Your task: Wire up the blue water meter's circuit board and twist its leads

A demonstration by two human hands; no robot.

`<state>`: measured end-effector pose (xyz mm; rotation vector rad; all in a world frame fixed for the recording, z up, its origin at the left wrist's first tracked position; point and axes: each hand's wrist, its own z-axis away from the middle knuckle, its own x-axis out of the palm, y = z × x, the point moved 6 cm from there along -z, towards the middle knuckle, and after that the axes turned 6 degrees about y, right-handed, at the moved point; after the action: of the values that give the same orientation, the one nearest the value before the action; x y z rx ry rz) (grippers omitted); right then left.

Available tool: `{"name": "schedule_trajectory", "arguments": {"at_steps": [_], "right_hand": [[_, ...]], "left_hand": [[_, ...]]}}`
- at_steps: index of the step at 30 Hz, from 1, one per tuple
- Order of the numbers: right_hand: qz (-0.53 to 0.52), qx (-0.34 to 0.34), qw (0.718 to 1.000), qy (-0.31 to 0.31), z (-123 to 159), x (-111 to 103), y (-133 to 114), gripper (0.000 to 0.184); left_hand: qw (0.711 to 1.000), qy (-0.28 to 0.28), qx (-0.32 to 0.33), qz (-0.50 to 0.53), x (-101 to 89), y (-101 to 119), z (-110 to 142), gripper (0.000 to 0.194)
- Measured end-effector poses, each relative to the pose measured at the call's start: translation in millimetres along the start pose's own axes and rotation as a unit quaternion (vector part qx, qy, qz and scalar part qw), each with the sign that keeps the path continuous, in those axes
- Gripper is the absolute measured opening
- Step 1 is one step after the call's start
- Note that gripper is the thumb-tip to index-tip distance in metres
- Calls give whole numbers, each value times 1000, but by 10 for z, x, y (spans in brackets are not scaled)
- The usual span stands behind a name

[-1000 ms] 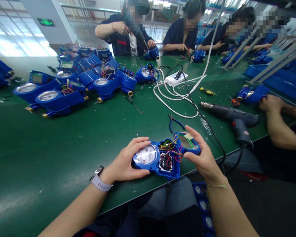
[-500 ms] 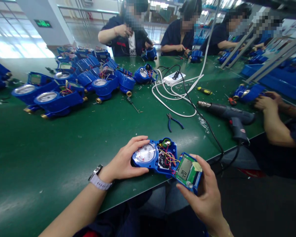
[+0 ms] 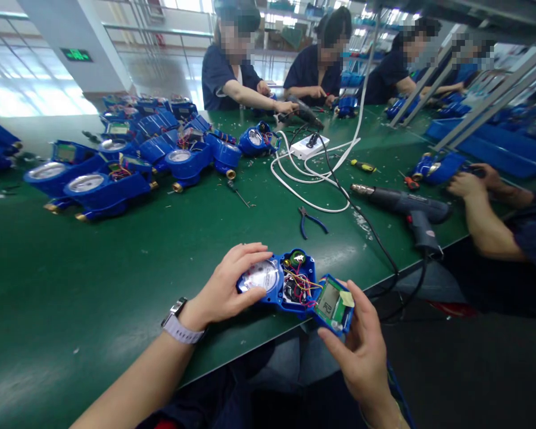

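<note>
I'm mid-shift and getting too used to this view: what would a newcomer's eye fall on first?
Probably the open blue meter near the front edge of the green table, gripped by the left hand, while the right hand holds its small screen, joined by coloured wires. Next, perhaps, the cluster of blue meters on the left and the dark heat gun on the right.

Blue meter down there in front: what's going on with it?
A person's left hand holds the opened blue meter on the green table. The right hand grips its display unit, off to one side, by the table's edge. Thin wires join the two parts. Pliers lie just beyond; a heat gun lies to the right.
</note>
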<state>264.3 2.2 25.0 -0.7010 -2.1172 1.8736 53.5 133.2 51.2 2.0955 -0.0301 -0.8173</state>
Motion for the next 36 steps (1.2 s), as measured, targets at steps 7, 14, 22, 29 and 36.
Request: {"name": "schedule_trajectory", "arguments": {"at_steps": [7,14,22,29,36], "right_hand": [[-93,91,991,19,-25,35,117,72],[-136,114,984,17,-36,81,146,65],[-157,124,980,6,-17,86,193,63],[-154,120,981,6,-4,73,159,66],[-152,125,980,2,-18,86,160,66]], "left_hand": [[989,-91,30,-115,96,336,-385,25],[942,-196,34,-271,214,452,-589,25],[927,-214,22,-307,306,474,-730,17],[919,-237,31,-313,341,420,-709,28],[974,-141,7,-179,152,516,-683,22]]}}
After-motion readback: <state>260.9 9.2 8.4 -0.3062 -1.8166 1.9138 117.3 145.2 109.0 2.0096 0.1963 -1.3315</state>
